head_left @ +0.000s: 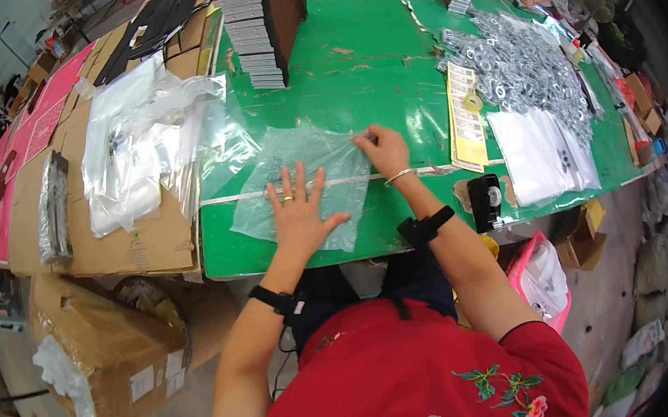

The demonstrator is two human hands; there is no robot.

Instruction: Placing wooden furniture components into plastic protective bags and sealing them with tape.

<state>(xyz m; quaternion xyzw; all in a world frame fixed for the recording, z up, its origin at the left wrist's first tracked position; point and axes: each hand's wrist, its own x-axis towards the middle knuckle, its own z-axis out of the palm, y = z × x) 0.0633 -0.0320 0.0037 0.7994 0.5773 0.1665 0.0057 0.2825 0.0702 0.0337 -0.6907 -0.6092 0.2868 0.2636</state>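
Head view: a thin, clear plastic sheet is spread near the close edge of the green table, right of the flattened cardboard. Its middle is covered by the left hand, palm down with fingers splayed; its upper right corner is pinched by the right hand, with creases running from the fingertips. Whether it is a single layer or a bag cannot be told. It is judged light, limp, slippery and easily torn, best gripped at a corner while pressed flat.
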